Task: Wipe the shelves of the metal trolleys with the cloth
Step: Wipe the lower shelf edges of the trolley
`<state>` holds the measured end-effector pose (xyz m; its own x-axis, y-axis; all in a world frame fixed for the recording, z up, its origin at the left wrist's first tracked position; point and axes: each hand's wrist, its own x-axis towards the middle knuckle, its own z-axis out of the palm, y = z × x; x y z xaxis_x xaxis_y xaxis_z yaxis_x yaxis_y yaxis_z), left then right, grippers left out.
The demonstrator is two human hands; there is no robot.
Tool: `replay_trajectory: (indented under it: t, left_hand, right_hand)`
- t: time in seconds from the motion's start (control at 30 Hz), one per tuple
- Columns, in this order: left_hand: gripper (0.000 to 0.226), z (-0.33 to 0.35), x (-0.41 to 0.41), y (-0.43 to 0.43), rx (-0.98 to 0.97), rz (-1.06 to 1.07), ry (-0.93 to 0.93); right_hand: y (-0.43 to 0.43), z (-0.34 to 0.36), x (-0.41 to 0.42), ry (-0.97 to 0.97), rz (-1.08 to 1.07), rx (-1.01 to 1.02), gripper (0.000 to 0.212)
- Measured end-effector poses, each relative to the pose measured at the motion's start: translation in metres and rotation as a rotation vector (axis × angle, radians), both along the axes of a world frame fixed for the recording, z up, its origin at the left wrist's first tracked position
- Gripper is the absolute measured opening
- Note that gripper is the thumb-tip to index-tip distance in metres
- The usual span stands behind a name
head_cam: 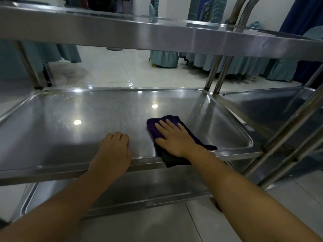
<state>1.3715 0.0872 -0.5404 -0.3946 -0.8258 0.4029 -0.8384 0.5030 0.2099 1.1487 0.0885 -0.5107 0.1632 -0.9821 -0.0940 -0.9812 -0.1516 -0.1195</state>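
presently: right hand (172, 137) lay flat, fingers straight, on cloth (157, 127) (unwiped middle shelf (87, 119) leftward); left hand (113, 149) curled, braced, held nothing.

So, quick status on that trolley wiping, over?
Right hand flat on purple cloth, middle shelf. Left hand resting beside, fingers curled. Smears in far-left corner.

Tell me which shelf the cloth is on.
The middle shelf, between the top shelf and bottom shelf: the purple cloth lies at its front right, under the right hand.
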Motion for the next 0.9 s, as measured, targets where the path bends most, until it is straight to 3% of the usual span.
replay_trajectory:
  t: [0.27, 0.33, 0.43, 0.63, 0.8, 0.9]
  left_hand:
    - [0.026, 0.003, 0.0, 0.002, -0.072, -0.043, -0.1]
    - [0.002, 0.008, -0.002, 0.005, -0.082, -0.034, -0.109]
    - [0.018, 0.012, -0.004, 0.007, -0.048, -0.052, -0.11]
    - [0.002, 0.006, -0.001, 0.004, -0.019, -0.053, -0.035]
    - [0.034, 0.007, 0.0, 0.002, 0.019, -0.03, -0.07]
    - [0.021, 0.009, -0.001, 0.003, 0.047, 0.009, -0.054]
  right_hand:
    - [0.013, 0.009, -0.165, 0.093, -0.473, 0.008, 0.059]
    - [0.012, 0.01, -0.175, 0.102, -0.556, 0.017, 0.06]
    - [0.002, 0.013, -0.152, 0.037, -0.593, 0.032, 0.06]
    - [-0.036, 0.007, -0.043, 0.07, -0.249, 0.016, 0.06]
    - [-0.063, 0.001, 0.046, 0.029, 0.061, 0.013, 0.059]
    - [-0.069, 0.0, 0.041, 0.0, 0.116, 0.015, 0.059]
